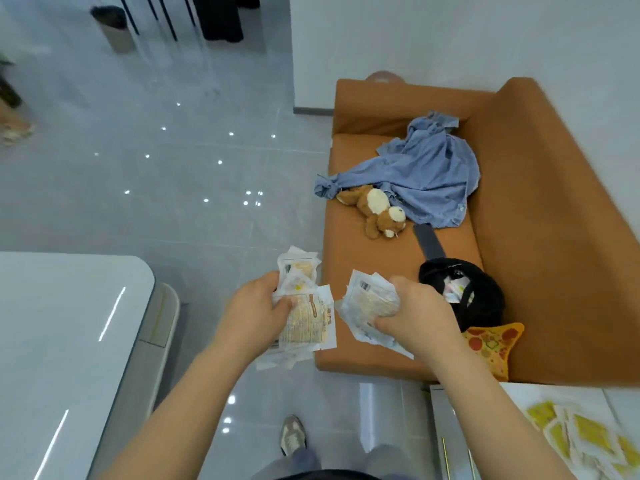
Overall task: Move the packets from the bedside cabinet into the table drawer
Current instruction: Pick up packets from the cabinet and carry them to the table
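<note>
Two bare forearms reaching up from the bottom edge, viewed from above. One grey shoe point(292, 434) on the pale tiled floor between them.

Fingers of the left hand point(258, 306) curled round the left bundle point(308, 317): clear packets with cream and orange print, fanned and overlapping, thumb pressed across the top one. At least four of them (exact count hard to tell). Fingers of the right hand point(415, 313) clenched tight round the right bundle point(370, 299): crumpled packets of the same kind, at least two, possibly more folded under. Both bundles up in the air, side by side, a narrow gap between them.

One heap point(581, 434) of further packets, yellow and white, lying on the white cabinet point(623, 400) at lower right, just beside the right forearm; too blurred to count. One white table point(62, 323) with a rounded corner at lower left, well apart from the left hand.

One orange sofa point(554, 271) ahead on the right. On its seat, five things:
- one crumpled blue shirt point(426, 181)
- one brown-and-cream teddy point(377, 209), touching the shirt
- one dark flat slab point(429, 244) near the teddy
- one black bag point(464, 289) with pale items inside, just beyond the right hand
- one pizza-print cushion point(491, 344) beside the bag
</note>
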Demonstrator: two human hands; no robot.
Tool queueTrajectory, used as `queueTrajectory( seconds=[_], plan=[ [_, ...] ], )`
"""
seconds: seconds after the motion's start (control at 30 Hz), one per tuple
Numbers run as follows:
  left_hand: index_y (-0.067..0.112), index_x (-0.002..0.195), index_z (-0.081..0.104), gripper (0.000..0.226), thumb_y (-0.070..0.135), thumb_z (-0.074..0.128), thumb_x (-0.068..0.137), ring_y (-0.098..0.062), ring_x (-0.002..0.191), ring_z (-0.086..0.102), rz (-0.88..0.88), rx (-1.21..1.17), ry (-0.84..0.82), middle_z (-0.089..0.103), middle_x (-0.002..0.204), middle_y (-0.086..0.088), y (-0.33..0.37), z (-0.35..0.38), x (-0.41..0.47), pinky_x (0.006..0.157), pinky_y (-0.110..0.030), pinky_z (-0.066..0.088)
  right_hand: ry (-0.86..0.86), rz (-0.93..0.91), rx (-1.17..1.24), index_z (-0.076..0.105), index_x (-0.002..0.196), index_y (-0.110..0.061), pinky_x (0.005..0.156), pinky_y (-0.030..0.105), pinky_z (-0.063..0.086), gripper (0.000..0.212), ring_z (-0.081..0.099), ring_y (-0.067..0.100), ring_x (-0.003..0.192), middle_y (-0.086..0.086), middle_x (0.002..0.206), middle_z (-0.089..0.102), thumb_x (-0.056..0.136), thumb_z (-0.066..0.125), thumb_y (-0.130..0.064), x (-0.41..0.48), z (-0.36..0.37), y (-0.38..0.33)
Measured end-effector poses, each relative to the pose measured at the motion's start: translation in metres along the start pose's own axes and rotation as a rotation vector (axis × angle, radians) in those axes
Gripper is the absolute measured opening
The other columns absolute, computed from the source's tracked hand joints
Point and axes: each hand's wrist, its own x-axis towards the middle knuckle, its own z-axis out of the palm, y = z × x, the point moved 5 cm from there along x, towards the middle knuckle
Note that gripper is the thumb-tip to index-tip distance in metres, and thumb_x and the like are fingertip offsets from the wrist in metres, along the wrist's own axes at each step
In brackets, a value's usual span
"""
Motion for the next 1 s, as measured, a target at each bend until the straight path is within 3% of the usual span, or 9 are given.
queueTrajectory(
  seconds=[0.1, 0.37, 0.5, 0.57, 0.63, 0.7, 0.83, 1.0],
  plan=[
    [0.016, 0.098, 0.057, 0.010, 0.021, 0.055, 0.090, -0.013, 0.074, 0.054, -0.054, -0.027, 0.044, 0.062, 0.089, 0.002, -0.035, -0.024, 0.002, 0.055, -0.023, 0.039, -0.037, -0.051, -0.021, 0.058, 0.092, -0.017, 0.064, 0.037, 0.054, 0.024, 0.060, 0.018, 0.072, -0.003, 0.078, 0.062, 0.070, 0.064, -0.023, 0.015, 0.013, -0.038],
    [0.017, 0.109, 0.059, 0.019, 0.021, 0.056, 0.090, -0.020, 0.087, 0.062, -0.226, -0.146, 0.122, 0.067, 0.099, -0.001, -0.097, -0.064, 0.011, 0.074, -0.037, 0.053, -0.125, -0.245, -0.159, 0.053, 0.081, -0.023, 0.050, 0.024, 0.041, 0.010, 0.053, 0.012, 0.061, -0.008, 0.067, 0.055, 0.074, 0.060, -0.025, 0.071, 0.041, -0.114],
    [0.020, 0.099, 0.058, 0.008, 0.021, 0.055, 0.092, -0.017, 0.078, 0.055, -0.294, -0.133, 0.189, 0.058, 0.085, 0.006, -0.120, -0.085, 0.027, 0.055, -0.019, 0.039, -0.145, -0.357, -0.161, 0.053, 0.078, -0.022, 0.054, 0.030, 0.047, 0.014, 0.056, 0.015, 0.063, -0.007, 0.067, 0.055, 0.068, 0.061, -0.026, 0.111, 0.053, -0.149],
    [0.027, 0.084, 0.053, 0.010, 0.021, 0.056, 0.091, -0.018, 0.076, 0.054, -0.334, -0.140, 0.221, 0.056, 0.078, 0.007, -0.127, -0.097, 0.037, 0.055, -0.022, 0.038, -0.155, -0.413, -0.150, 0.052, 0.078, -0.022, 0.050, 0.027, 0.041, 0.014, 0.055, 0.017, 0.064, -0.007, 0.066, 0.053, 0.068, 0.061, -0.025, 0.130, 0.056, -0.167],
    [0.024, 0.093, 0.056, 0.004, 0.021, 0.056, 0.091, -0.020, 0.082, 0.058, -0.371, -0.139, 0.230, 0.063, 0.088, 0.003, -0.136, -0.106, 0.048, 0.064, -0.028, 0.045, -0.162, -0.465, -0.175, 0.049, 0.075, -0.022, 0.046, 0.024, 0.032, 0.013, 0.052, 0.017, 0.063, -0.008, 0.062, 0.048, 0.070, 0.060, -0.023, 0.150, 0.056, -0.186],
    [0.017, 0.107, 0.058, 0.017, 0.022, 0.056, 0.091, -0.019, 0.084, 0.056, -0.404, -0.121, 0.251, 0.065, 0.098, -0.001, -0.143, -0.115, 0.057, 0.068, -0.027, 0.043, -0.180, -0.503, -0.192, 0.047, 0.075, -0.023, 0.046, 0.024, 0.028, 0.014, 0.048, 0.017, 0.063, -0.009, 0.060, 0.045, 0.070, 0.061, -0.023, 0.166, 0.057, -0.203],
    [0.015, 0.106, 0.057, 0.016, 0.023, 0.055, 0.092, -0.017, 0.079, 0.052, -0.480, -0.124, 0.292, 0.064, 0.099, -0.002, -0.163, -0.128, 0.070, 0.065, -0.026, 0.038, -0.219, -0.560, -0.248, 0.047, 0.081, -0.025, 0.053, 0.027, 0.034, 0.017, 0.046, 0.019, 0.065, -0.008, 0.064, 0.045, 0.071, 0.061, -0.027, 0.195, 0.064, -0.234],
    [0.015, 0.110, 0.057, 0.021, 0.025, 0.055, 0.092, -0.016, 0.081, 0.053, -0.563, -0.158, 0.300, 0.065, 0.107, -0.003, -0.197, -0.149, 0.087, 0.064, -0.024, 0.039, -0.295, -0.610, -0.255, 0.047, 0.079, -0.023, 0.051, 0.028, 0.033, 0.020, 0.058, 0.024, 0.075, -0.007, 0.063, 0.046, 0.068, 0.064, -0.027, 0.226, 0.080, -0.275]
  ],
)
